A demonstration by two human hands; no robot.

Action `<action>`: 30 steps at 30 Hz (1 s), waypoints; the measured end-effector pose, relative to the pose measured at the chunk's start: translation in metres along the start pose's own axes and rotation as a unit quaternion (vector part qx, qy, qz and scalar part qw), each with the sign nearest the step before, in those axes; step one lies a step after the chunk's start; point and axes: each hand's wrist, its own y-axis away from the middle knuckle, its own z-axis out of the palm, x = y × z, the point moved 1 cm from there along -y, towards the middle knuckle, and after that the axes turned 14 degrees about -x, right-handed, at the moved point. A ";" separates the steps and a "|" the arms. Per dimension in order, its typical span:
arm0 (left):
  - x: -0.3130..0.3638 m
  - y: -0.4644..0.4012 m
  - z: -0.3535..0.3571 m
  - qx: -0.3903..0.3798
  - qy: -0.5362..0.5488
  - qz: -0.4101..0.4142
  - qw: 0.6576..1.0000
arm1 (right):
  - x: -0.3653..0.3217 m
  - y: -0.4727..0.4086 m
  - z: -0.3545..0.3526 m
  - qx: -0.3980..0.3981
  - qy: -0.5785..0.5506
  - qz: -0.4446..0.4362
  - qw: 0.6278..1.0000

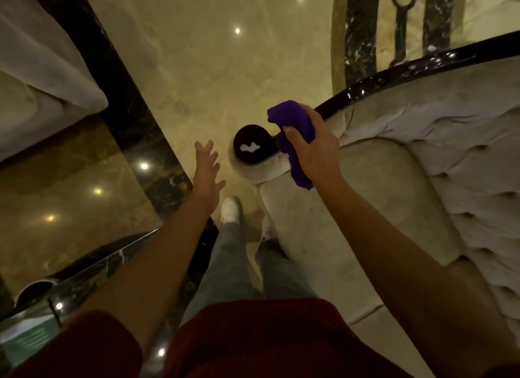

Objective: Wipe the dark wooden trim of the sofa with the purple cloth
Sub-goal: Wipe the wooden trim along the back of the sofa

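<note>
Nearest the camera: a dark red top [253, 341] and grey trousers [233, 265], with one white shoe [231, 208] on the pale marble floor [213, 54]. Left hand [206, 170]: empty, fingers spread, held in the air above the floor beside the sofa arm, touching nothing. Right hand [312, 149]: closed round the purple cloth [294, 124], which is bunched in the grip with a loose tail hanging below the fist. The cloth sits on the near end of the dark wooden trim [399, 73], just where the glossy rail meets the round dark cap [253, 146] at the front of the sofa arm. Sofa [394, 186]: pale, tufted upholstery, cushion and rolled arm to the person's right; the trim curves away along its back edge toward the upper right. To the left, a glossy stone-topped table [70, 180] with a black border reflects ceiling lights. Farther off, a dark patterned band [360, 25] in the floor beyond the sofa. Progress: the wipe appears to be at the near end of the rail. The long run of trim toward the upper right shines, but in this dim light it cannot be told whether that stretch has been wiped or is simply polished; likely most of it remains, along with the round cap.
</note>
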 end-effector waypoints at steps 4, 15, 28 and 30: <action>0.002 -0.031 -0.008 -0.051 -0.001 -0.028 0.998 | 0.003 -0.036 0.036 -0.006 0.030 -0.032 0.999; -0.023 -0.067 -0.031 -0.126 0.202 -0.043 0.970 | 0.038 -0.070 0.137 0.035 0.175 -0.055 0.982; -0.018 -0.072 -0.001 0.000 0.069 -0.022 0.997 | 0.074 -0.081 0.092 0.006 0.454 -0.144 0.879; -0.018 -0.078 0.011 0.048 0.012 -0.018 0.999 | 0.077 -0.084 0.073 0.020 0.481 -0.138 0.866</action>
